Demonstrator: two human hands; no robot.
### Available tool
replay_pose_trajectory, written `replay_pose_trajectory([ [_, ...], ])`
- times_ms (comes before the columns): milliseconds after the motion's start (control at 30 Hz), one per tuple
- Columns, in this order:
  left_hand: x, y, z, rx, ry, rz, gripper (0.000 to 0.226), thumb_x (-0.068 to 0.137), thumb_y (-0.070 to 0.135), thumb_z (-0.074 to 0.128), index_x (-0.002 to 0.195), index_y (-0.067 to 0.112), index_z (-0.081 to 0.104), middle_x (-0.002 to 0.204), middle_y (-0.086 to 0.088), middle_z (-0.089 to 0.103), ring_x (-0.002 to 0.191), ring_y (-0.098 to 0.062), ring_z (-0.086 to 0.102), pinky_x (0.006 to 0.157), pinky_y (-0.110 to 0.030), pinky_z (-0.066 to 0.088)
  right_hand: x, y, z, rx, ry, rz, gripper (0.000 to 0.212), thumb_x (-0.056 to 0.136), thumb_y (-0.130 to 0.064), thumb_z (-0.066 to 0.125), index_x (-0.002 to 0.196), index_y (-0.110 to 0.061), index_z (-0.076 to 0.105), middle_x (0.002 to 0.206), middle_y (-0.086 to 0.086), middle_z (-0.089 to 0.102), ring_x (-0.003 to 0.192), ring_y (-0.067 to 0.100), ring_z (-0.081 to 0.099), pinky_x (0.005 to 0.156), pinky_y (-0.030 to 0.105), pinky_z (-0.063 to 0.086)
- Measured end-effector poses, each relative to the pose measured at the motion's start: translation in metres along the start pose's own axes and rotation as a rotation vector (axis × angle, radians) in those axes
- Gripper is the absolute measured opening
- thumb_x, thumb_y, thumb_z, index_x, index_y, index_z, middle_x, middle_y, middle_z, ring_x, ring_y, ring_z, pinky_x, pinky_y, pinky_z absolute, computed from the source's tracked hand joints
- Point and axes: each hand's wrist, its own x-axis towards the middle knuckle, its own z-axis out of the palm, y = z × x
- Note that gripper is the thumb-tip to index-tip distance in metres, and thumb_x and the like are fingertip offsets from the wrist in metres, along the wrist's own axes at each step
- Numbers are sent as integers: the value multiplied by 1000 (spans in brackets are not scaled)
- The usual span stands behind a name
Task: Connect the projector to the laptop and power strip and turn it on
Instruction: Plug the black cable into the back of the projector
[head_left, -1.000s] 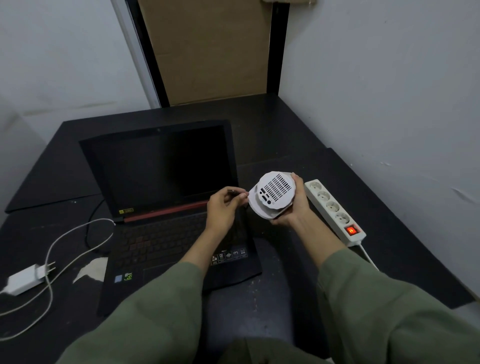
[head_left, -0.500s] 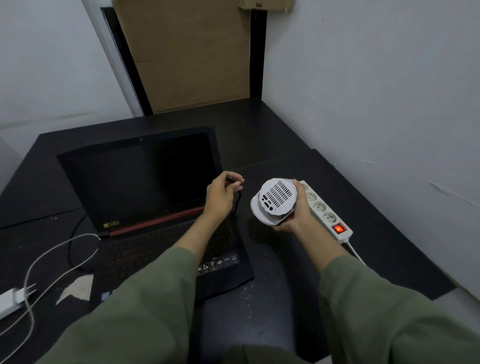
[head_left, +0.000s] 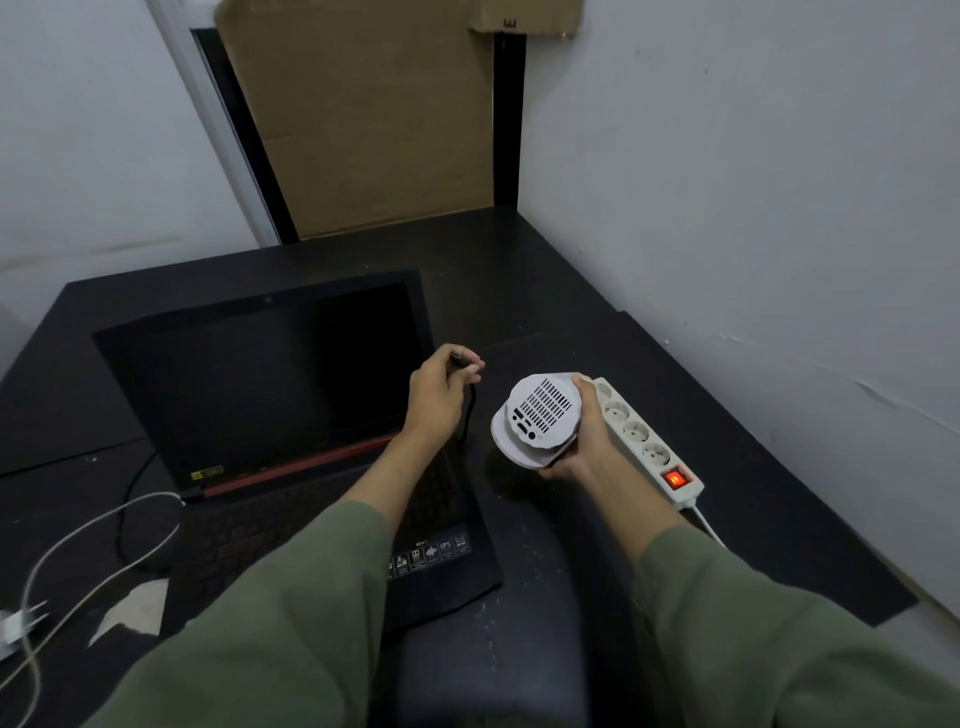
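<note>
The projector is white with rows of dark vent slots. The laptop is black with a red hinge strip. The white power strip shows a glowing red switch on the black tabletop.

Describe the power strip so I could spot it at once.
Start at the open black laptop on the dark table and look toward the wall on the person's right. The white power strip lies there, behind the projector in the right hand; only it has a glowing red switch.
</note>
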Motion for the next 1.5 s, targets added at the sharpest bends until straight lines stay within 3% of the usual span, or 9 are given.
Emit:
replay_pose_trajectory([
  [167, 15, -7, 3, -74, -2, -102, 12, 90, 1, 53, 95, -3, 62, 92, -15, 64, 77, -19, 65, 80, -23, 56, 6, -2, 3, -30, 21, 11, 68, 62, -64, 69, 113, -20, 68, 113, 10, 69, 105, 31, 63, 96, 50, 49],
  [267, 24, -13, 5, -146, -17, -181, 13, 91, 0, 51, 95, -6, 61, 93, -17, 61, 76, -20, 63, 75, -18, 55, 10, -4, 4, -28, 25, 8, 67, 63, -63, 69, 113, -19, 68, 111, 11, 70, 104, 31, 63, 96, 50, 49],
  [400, 33, -21, 10, -103, -110, -232, 12, 91, 6, 54, 82, 8, 61, 87, -13, 60, 87, -21, 59, 79, -24, 54, 17, -8, 2, -21, 25, 11, 67, 63, -64, 69, 112, -19, 69, 109, 10, 70, 104, 31, 64, 97, 49, 48],
  [500, 38, -23, 16, -210, -118, -293, 19, 91, 5, 53, 75, 14, 59, 79, -7, 59, 85, -20, 61, 69, -20, 57, 24, -11, 0, -25, 20, 17, 66, 64, -64, 68, 111, -18, 69, 109, 12, 70, 105, 31, 63, 99, 50, 47],
  [667, 52, -17, 24, -340, -37, -288, 14, 91, 1, 51, 81, 7, 58, 77, -11, 57, 76, -17, 60, 64, -17, 57, 38, -16, -5, -8, 33, 13, 63, 63, -63, 70, 102, -14, 72, 103, 14, 72, 101, 33, 64, 96, 51, 49],
  [867, 76, 19, 38, -520, 16, -174, 10, 94, 5, 48, 93, 3, 57, 81, -13, 63, 80, -17, 64, 75, -19, 56, 57, -24, -7, -20, 16, 8, 57, 64, -62, 69, 89, -12, 75, 91, 15, 75, 96, 33, 66, 96, 52, 48],
  [1067, 86, 40, 36, -422, 45, -144, 16, 95, 20, 47, 100, 11, 60, 75, -1, 65, 74, -8, 67, 70, -16, 56, 61, -34, 3, -27, 18, 30, 54, 57, -64, 72, 72, -13, 79, 86, 12, 76, 90, 30, 68, 82, 46, 56],
  [1200, 80, 37, 26, -360, 60, -159, 23, 92, 21, 54, 108, 4, 57, 68, -2, 62, 51, -1, 61, 54, -14, 54, 57, -43, 15, -32, 37, 17, 59, 54, -65, 72, 91, -19, 74, 95, 9, 75, 98, 30, 65, 90, 49, 51],
  [1500, 58, 37, 16, -125, 10, -82, 24, 81, 20, 70, 101, 7, 69, 74, 6, 70, 50, 3, 60, 49, -8, 45, 27, -58, 41, -79, -8, -42, 59, 56, -65, 67, 99, -25, 69, 106, 5, 70, 100, 28, 61, 78, 42, 50],
])
